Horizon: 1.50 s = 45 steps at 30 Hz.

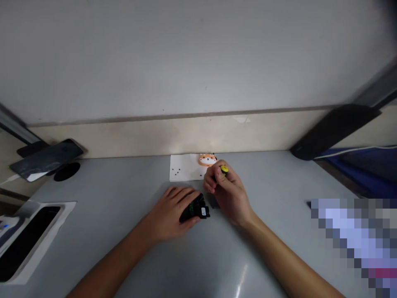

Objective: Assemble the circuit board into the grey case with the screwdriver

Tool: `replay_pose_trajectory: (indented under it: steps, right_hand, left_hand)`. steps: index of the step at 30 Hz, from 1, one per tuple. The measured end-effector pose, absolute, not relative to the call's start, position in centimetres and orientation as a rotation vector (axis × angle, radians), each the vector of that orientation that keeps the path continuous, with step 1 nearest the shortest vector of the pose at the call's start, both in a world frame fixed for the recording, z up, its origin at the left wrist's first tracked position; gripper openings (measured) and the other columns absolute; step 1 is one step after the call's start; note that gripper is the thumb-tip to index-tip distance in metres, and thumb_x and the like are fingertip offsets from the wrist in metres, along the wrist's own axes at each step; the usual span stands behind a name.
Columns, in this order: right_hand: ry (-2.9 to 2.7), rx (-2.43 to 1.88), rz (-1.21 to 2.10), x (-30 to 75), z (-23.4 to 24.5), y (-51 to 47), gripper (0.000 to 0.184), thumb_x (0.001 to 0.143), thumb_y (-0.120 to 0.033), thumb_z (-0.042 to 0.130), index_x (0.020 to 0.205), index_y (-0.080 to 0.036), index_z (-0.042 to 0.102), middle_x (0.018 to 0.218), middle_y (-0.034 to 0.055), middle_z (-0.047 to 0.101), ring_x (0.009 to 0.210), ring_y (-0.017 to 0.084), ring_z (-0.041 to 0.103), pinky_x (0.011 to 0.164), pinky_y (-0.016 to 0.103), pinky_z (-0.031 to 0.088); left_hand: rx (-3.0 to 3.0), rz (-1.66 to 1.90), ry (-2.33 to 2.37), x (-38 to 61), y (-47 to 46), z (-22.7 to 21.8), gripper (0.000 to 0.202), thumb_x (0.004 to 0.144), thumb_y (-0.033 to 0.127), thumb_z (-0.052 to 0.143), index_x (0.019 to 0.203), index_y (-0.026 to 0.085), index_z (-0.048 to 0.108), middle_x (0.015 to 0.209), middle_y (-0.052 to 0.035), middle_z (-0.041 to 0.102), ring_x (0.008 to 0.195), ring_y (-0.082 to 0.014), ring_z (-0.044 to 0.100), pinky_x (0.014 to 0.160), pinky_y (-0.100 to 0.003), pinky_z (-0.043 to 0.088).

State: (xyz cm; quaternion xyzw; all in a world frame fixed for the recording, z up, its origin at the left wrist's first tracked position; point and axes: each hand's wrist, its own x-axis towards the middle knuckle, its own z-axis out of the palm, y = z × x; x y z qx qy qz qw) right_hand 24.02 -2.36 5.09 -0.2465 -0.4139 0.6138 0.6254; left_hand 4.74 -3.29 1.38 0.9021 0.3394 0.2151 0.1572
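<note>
A pale wall [155,134] backs the grey surface [124,186]. The left hand [173,213] curls its fingers around a black device [195,210], covering much of it, midway between the surface's left and right edges. The right hand [231,194] closes on a yellow-ended tool [224,169], its lower part hidden. At the far edge, paper [187,163] bears unidentifiable specks [175,174] and an orange figure [207,159]. Pixel blocks [356,236] mask the right edge.

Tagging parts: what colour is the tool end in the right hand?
Yellow; the tool end in the right hand shows best in the head view.
</note>
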Motion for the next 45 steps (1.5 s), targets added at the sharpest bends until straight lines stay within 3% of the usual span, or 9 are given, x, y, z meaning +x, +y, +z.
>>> replay_pose_trajectory:
  steps: [27, 45]
  right_hand:
    - [-0.963, -0.544, 1.422, 24.06, 5.03, -2.3, 0.023, 0.097, -0.033, 0.065, 0.08, -0.022, 0.052, 0.072, -0.0026, 0.042, 0.063, 0.013, 0.036, 0.06, 0.029, 0.031]
    - [-0.907, -0.453, 1.452, 24.74, 5.72, -2.08, 0.017, 0.097, -0.023, 0.06, 0.081, -0.021, 0.055, 0.075, -0.0008, 0.039, 0.065, 0.013, 0.035, 0.059, 0.027, 0.028]
  left_hand:
    - [2.6, 0.543, 0.976, 4.67, -3.11, 0.92, 0.056, 0.094, 0.036, 0.065, 0.146, 0.027, 0.045, 0.144, -0.0055, 0.058, 0.128, -0.0267, 0.054, 0.113, -0.046, 0.04]
    - [2.591, 0.553, 0.991, 4.77, -3.19, 1.12, 0.049, 0.096, 0.036, 0.065, 0.141, 0.027, 0.051, 0.14, -0.0042, 0.061, 0.124, -0.0253, 0.056, 0.11, -0.045, 0.042]
